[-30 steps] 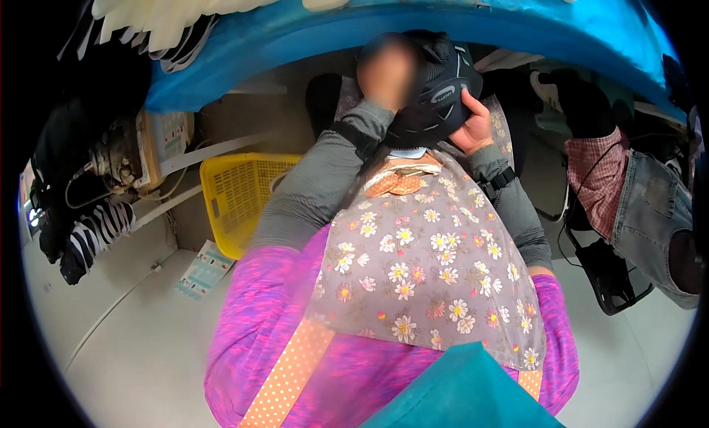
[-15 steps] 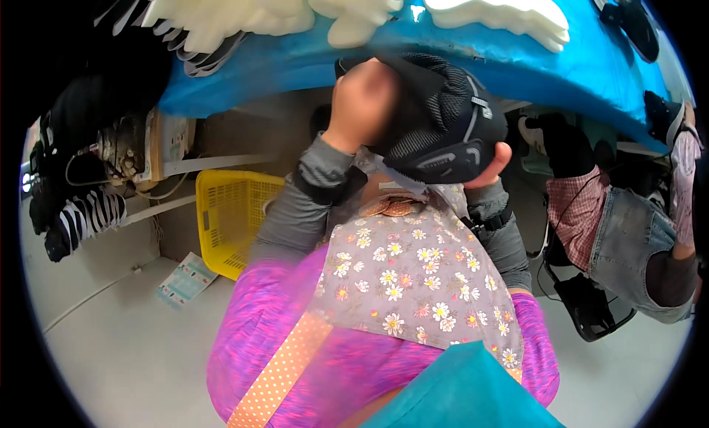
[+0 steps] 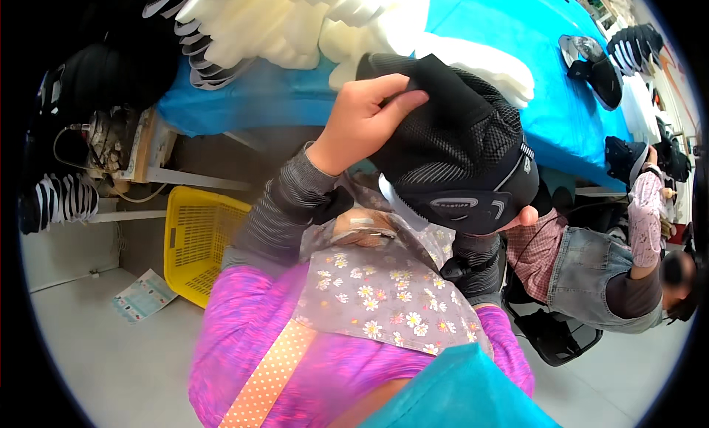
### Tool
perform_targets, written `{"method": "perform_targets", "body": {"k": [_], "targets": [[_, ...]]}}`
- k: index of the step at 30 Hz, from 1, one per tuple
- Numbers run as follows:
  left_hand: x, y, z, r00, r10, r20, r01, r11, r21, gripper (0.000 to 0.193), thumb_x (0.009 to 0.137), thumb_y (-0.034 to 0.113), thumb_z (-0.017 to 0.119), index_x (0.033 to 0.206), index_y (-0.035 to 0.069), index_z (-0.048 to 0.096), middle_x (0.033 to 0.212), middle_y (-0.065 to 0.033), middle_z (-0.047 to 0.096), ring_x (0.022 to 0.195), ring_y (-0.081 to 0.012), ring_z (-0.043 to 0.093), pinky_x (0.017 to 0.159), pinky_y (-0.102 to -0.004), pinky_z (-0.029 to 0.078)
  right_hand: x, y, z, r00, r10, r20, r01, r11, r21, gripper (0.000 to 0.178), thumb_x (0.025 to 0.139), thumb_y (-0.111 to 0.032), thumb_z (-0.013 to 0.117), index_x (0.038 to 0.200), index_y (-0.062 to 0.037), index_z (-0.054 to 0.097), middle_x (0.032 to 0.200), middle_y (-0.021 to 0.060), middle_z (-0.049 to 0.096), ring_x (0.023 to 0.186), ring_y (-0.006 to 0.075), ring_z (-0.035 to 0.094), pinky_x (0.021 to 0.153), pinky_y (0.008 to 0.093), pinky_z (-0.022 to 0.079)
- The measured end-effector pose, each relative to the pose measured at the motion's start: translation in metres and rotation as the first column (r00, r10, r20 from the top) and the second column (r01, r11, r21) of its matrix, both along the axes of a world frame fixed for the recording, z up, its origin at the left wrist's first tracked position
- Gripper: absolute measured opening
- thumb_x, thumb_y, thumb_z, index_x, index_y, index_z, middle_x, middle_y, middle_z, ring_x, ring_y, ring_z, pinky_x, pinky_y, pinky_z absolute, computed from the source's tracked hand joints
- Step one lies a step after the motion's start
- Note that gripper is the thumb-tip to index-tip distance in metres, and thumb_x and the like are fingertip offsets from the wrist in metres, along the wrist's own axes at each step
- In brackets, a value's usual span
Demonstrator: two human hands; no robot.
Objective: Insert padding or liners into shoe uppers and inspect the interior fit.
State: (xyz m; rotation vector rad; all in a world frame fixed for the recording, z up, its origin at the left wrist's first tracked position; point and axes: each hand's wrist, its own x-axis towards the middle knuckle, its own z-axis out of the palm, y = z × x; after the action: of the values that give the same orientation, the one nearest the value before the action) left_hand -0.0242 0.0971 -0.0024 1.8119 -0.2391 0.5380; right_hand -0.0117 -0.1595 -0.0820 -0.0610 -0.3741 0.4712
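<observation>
Upper (image 3: 450, 166), black, mesh + smooth panels, is up in front of the person, just past the apron (image 3: 391, 302); in view it overlaps the near edge of the blue surface (image 3: 569, 144) & part of the white pcs (image 3: 266, 29). Can't tell if it touches the surface.

L hand (image 3: 362, 121): thumb + fingers pinched on the edge of the upper's dark flap, top L side. R hand (image 3: 523, 219): mostly hidden behind the upper, only a bit shows at the lower R edge, touching; can't tell how far it's closed.

Edges: blue surface's near edge curves L to R behind the upper. White pcs piled along the L & mid part, some close to that edge; grey-black pcs (image 3: 210, 66) stacked at L, next to the white ones. Strip of blue betw. white pcs & black shoe part (image 3: 602, 81) on the R = room there.

L side: yellow basket (image 3: 173, 243) below surface level, R part hidden by L forearm, so little room betw. arm & basket. Paper (image 3: 145, 295) on floor (image 3: 111, 361), near basket's lower L side. R side: co-worker (image 3: 535, 247) sits near R forearm, approx. level w/ upper's lower edge in view, so tight that way. Black stool (image 3: 557, 339) below co-worker.
</observation>
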Motion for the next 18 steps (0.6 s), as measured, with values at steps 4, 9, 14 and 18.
{"method": "perform_targets", "body": {"k": [4,9,14,18], "targets": [[0.012,-0.002,0.015,0.981,-0.056,0.186,0.064,0.997,-0.040,0.030,0.089,0.021,0.070,0.079,-0.004,0.057,0.075,-0.0053,0.055,0.069,-0.0147,0.047,0.055,-0.0289,0.038,-0.011,0.011,0.015,0.990,-0.127,0.056,0.135,0.977,-0.167,0.097,0.061,-0.040,0.063,0.145,0.0023,0.038,0.145,0.0224,0.047,0.129,0.0369,0.049,0.109,0.0476,0.040],[0.001,-0.011,0.109,0.965,-0.154,-0.211,0.195,0.963,0.188,0.026,0.090,0.024,0.070,0.090,-0.002,0.066,0.081,0.0022,0.060,0.082,-0.0059,0.051,0.071,-0.0272,0.043,-0.015,-0.006,0.022,0.987,-0.141,0.077,0.152,0.973,-0.172,0.097,0.061,-0.040,0.062,0.145,0.0024,0.039,0.144,0.0223,0.047,0.128,0.0368,0.050,0.109,0.0474,0.041],[0.028,-0.034,0.107,0.925,-0.216,0.313,0.127,0.951,0.281,0.021,0.084,0.015,0.076,0.086,-0.003,0.066,0.076,-0.0051,0.059,0.074,-0.0161,0.054,0.067,-0.0319,0.044,-0.021,-0.013,0.029,0.985,-0.139,0.103,0.156,0.970,-0.184,0.096,0.062,-0.041,0.062,0.145,0.0024,0.039,0.144,0.0223,0.048,0.128,0.0367,0.050,0.108,0.0473,0.041],[0.033,-0.051,0.091,0.863,-0.217,0.457,0.105,0.960,0.258,0.026,0.084,0.014,0.075,0.077,-0.004,0.057,0.076,-0.0127,0.056,0.072,-0.0272,0.053,0.067,-0.0355,0.043,-0.026,-0.019,0.027,0.983,-0.150,0.102,0.167,0.968,-0.189,0.096,0.062,-0.041,0.062,0.145,0.0025,0.039,0.143,0.0223,0.048,0.127,0.0366,0.050,0.108,0.0471,0.041]]}}
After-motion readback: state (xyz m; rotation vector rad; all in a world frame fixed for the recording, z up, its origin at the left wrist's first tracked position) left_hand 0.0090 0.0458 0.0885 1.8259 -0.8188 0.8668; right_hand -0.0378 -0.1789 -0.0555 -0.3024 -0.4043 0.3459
